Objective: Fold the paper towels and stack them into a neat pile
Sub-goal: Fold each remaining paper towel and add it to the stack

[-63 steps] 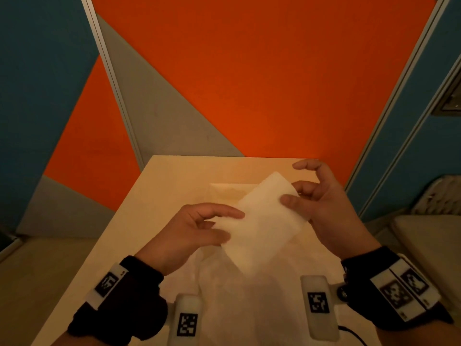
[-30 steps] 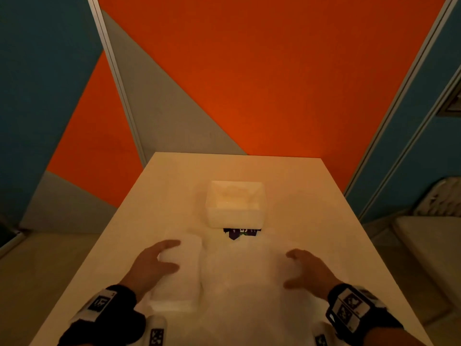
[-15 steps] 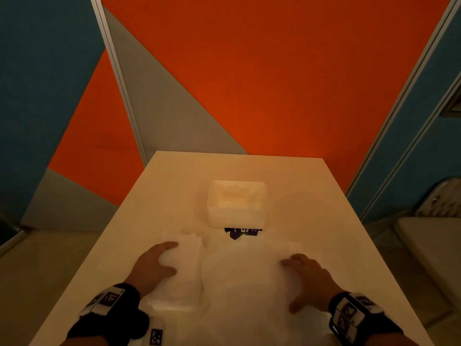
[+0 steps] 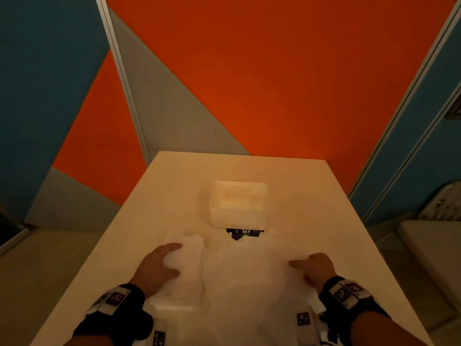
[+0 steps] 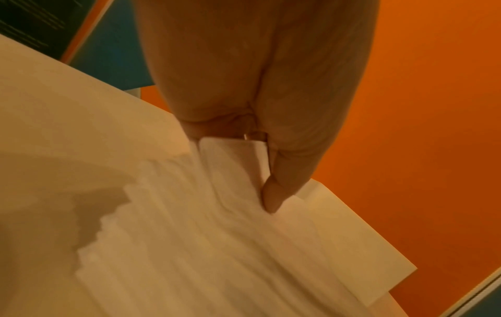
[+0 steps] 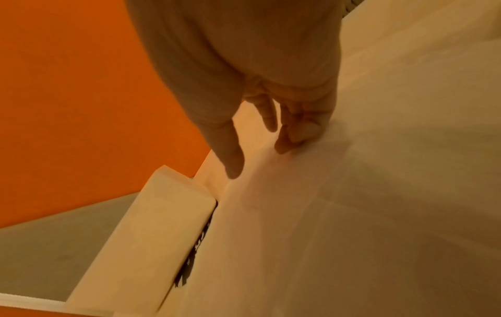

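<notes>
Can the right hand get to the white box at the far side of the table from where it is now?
Probably yes. The right hand rests on the loose towels, holding nothing firmly, and the box stands beyond them with nothing between; only bare table lies there. Whether the arm is long enough is a guess.

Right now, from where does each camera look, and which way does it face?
Head: from above, forward and down at the table, white box, both hands and wristbands.
Left wrist: along the left hand at the folded pile it rests on.
Right wrist: along the right hand at the flat paper towel.
Shared: head and right wrist both show the white box.
</notes>
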The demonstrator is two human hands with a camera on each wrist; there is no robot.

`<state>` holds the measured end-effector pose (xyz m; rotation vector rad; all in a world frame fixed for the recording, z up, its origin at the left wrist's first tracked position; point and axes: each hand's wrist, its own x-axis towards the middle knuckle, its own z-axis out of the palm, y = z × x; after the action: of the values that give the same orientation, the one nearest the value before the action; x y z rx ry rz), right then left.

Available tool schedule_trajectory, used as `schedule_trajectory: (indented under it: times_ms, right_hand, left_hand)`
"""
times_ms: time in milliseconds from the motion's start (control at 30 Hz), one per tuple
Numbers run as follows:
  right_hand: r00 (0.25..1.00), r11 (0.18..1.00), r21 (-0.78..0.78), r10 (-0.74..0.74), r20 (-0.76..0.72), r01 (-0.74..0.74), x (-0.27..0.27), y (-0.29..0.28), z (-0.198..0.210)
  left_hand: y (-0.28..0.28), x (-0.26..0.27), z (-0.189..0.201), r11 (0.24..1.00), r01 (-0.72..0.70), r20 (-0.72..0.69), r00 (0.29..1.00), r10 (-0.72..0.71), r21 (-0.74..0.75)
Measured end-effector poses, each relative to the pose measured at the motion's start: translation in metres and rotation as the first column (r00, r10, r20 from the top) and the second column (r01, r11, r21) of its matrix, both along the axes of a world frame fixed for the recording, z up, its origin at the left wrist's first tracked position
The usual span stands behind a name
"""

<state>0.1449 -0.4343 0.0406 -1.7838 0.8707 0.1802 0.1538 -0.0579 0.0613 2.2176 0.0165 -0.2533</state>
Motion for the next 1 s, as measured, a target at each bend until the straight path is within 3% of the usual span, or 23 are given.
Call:
schedule_trajectory:
  times_ms: [200,600,700,800,867,900,933,1000]
  right_hand:
    - [0.999,0.996,0.081,0.028,-0.016,-0.027,-0.009,0.003,0.003]
    - [0.986,0.99,0.053,0.123,0.113,-0.129,-0.007,0.018,0.019]
    - [0.967,0.984,0.011,0.174,0.184,-0.179,-0.008,0.029,0.039]
    - [0.938,0.973,-0.019,0.228,0.263,-0.231,-0.012,0.042,0.068]
    - [0.913,0.959,0.021,0.263,0.312,-0.283,-0.016,0.054,0.09]
    - [0.896,0.945,0.039,0.294,0.333,-0.324,-0.019,0.06,0.103]
    - [0.873,0.926,0.052,0.332,0.356,-0.374,-0.022,0.065,0.116]
    - [0.817,0.876,0.088,0.402,0.413,-0.475,-0.028,0.077,0.141]
  left_hand:
    - [-0.002,0.0,0.003,1.0,-0.009,-0.025,1.0,0.009,0.026]
    - [0.001,-0.003,0.008,0.999,0.027,-0.007,1.0,-0.027,-0.019]
    - [-0.002,-0.002,0.009,0.977,0.08,0.003,0.997,-0.082,0.198]
    - [-0.01,-0.003,0.014,0.908,0.042,0.113,0.989,-0.097,0.417]
    - [-0.024,-0.007,0.024,0.94,0.042,0.195,0.974,-0.114,0.339]
    - [-0.033,-0.009,0.033,0.973,0.065,0.186,0.977,-0.107,0.221]
    - [-0.043,-0.01,0.041,0.995,0.079,0.113,0.99,-0.085,0.057]
    - [-0.063,-0.013,0.059,0.968,0.07,-0.161,0.981,-0.111,-0.241]
